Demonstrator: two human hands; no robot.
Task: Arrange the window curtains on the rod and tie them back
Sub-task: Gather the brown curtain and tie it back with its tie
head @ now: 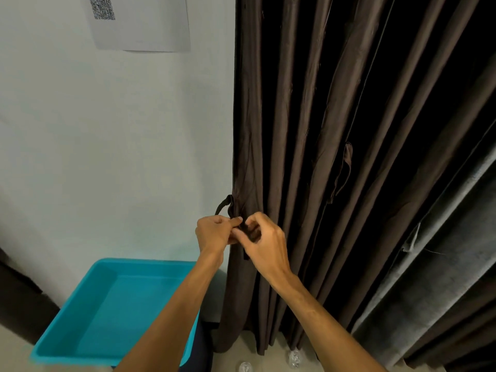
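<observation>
A dark brown curtain [308, 130] hangs in long folds down the right half of the view, its left edge against the wall. A dark tie-back strap [224, 204] loops out from that left edge at about waist height. My left hand [213, 232] and my right hand [264, 242] meet at the curtain's edge just below the loop. The fingers of both hands are curled and pinch the strap's ends between them. A short strap end [244, 255] hangs down under my hands. The rod is out of view.
A turquoise plastic tub [80, 318] stands on the floor at the lower left, under my left forearm. A grey curtain panel [442, 264] hangs at the right. A sheet of paper [139, 22] is stuck on the pale wall above. Small clear objects [295, 358] lie on the floor.
</observation>
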